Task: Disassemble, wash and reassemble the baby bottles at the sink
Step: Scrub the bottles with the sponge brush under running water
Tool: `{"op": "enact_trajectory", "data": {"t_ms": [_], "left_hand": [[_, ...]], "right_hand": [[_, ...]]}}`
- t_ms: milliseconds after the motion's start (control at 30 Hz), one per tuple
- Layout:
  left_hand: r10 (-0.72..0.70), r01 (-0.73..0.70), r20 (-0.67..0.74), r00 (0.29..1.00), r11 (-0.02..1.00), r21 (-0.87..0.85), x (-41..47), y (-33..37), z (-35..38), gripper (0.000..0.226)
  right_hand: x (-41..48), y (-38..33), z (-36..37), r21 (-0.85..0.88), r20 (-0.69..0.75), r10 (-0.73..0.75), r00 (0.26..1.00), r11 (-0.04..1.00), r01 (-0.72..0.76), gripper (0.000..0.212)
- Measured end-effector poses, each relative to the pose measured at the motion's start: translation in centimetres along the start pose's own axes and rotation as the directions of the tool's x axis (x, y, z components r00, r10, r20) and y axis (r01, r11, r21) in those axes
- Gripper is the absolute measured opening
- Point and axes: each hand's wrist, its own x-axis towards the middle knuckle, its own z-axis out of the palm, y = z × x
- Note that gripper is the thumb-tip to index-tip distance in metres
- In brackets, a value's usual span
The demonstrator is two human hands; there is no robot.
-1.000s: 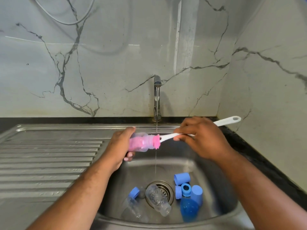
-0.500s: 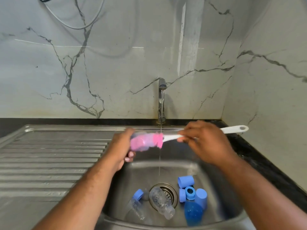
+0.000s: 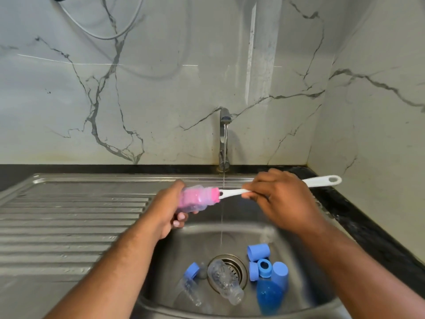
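My left hand wraps the clear plastic baby bottle, held sideways over the steel sink basin. My right hand clenches the white-handled pink sponge brush, head inside bottle. Open air beneath both.

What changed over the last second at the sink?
Little: the right hand tipped the brush handle slightly flatter; its pink head stayed inside the bottle. Nothing taken or let go: the left hand still grips the bottle, the tap still runs, the blue parts in the sink lie unmoved.
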Motion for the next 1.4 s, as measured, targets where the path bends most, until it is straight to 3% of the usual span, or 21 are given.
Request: {"op": "enact_trajectory", "data": {"t_ms": [200, 300, 433, 567, 633, 733, 800, 900, 933, 1000, 1067, 1133, 1200, 1267, 1333, 1400], "left_hand": [[-0.031, 0.031, 0.087, 0.996, 1.000, 0.000, -0.6, -0.8, 1.5, 0.043], [0.014, -0.014, 0.065, 0.998, 1.000, 0.003, -0.1, -0.8, 1.2, 0.043], [0.208, -0.208, 0.012, 0.978, 0.977, 0.047, -0.1, -0.2, 0.8, 0.034], [0.462, -0.485, 0.165, 0.871, 0.863, 0.141, -0.7, 0.3, 1.2, 0.020], [0.453, -0.460, 0.165, 0.876, 0.888, 0.010, -0.6, 0.3, 1.3, 0.025], [0.309, -0.286, 0.084, 0.947, 0.934, -0.213, -0.8, 0.4, 1.3, 0.035], [0.135, -0.116, 0.121, 0.983, 0.981, -0.153, -0.9, 0.1, 1.0, 0.050], [-0.091, 0.087, 0.256, 0.962, 0.996, 0.024, -1.6, -0.4, 1.4, 0.067], [-0.065, 0.062, 0.260, 0.963, 0.998, 0.020, -1.8, -0.4, 1.8, 0.063], [0.145, -0.139, 0.214, 0.966, 0.989, -0.043, -1.5, -0.2, 2.0, 0.048], [0.384, -0.398, 0.188, 0.904, 0.917, 0.039, -0.7, 0.1, 1.4, 0.049], [0.485, -0.516, 0.217, 0.847, 0.849, 0.117, -0.3, -0.1, 0.8, 0.049], [0.502, -0.524, 0.239, 0.831, 0.851, 0.034, -0.3, -0.4, 0.9, 0.039], [0.467, -0.455, 0.184, 0.865, 0.884, -0.106, -0.4, -0.1, 1.2, 0.035], [0.385, -0.353, 0.091, 0.918, 0.901, -0.254, -0.4, 0.4, 1.2, 0.035], [0.240, -0.222, 0.029, 0.970, 0.934, -0.281, -0.3, 0.5, 0.8, 0.048]], "right_hand": [[-0.1, -0.9, 0.9, 0.025, 0.053, 0.003, 0.999, 1.000, -0.004, 0.029], [-0.3, -1.0, 1.0, 0.002, 0.072, 0.105, 0.992, 0.994, -0.105, 0.027], [-0.3, -0.4, 0.8, -0.087, 0.160, 0.287, 0.944, 0.957, -0.276, 0.033], [-0.3, 0.2, 0.5, -0.061, 0.256, 0.435, 0.863, 0.898, -0.435, 0.034], [-0.4, 0.5, 0.4, -0.077, 0.275, 0.422, 0.864, 0.905, -0.418, 0.036], [-0.4, 0.5, 0.6, -0.065, 0.227, 0.335, 0.915, 0.942, -0.329, 0.033], [-0.5, 0.5, 0.8, -0.025, 0.161, 0.257, 0.953, 0.966, -0.256, 0.029], [-0.6, 0.2, 0.9, -0.039, 0.100, 0.202, 0.974, 0.979, -0.199, 0.032], [-0.6, 0.1, 0.9, -0.068, 0.100, 0.218, 0.971, 0.975, -0.212, 0.033], [-0.6, 0.1, 1.0, -0.103, 0.132, 0.299, 0.945, 0.952, -0.287, 0.034], [-0.5, 0.3, 1.0, -0.096, 0.199, 0.393, 0.898, 0.920, -0.381, 0.035], [-0.5, 0.4, 0.9, -0.083, 0.242, 0.448, 0.861, 0.893, -0.441, 0.035], [-0.4, 0.3, 0.6, -0.088, 0.267, 0.455, 0.849, 0.889, -0.449, 0.037], [-0.4, 0.2, 0.4, -0.099, 0.268, 0.429, 0.862, 0.903, -0.418, 0.038], [-0.4, 0.1, 0.3, -0.089, 0.209, 0.368, 0.906, 0.930, -0.357, 0.036], [-0.4, 0.1, 0.4, -0.009, 0.097, 0.255, 0.962, 0.967, -0.255, 0.023]]}}
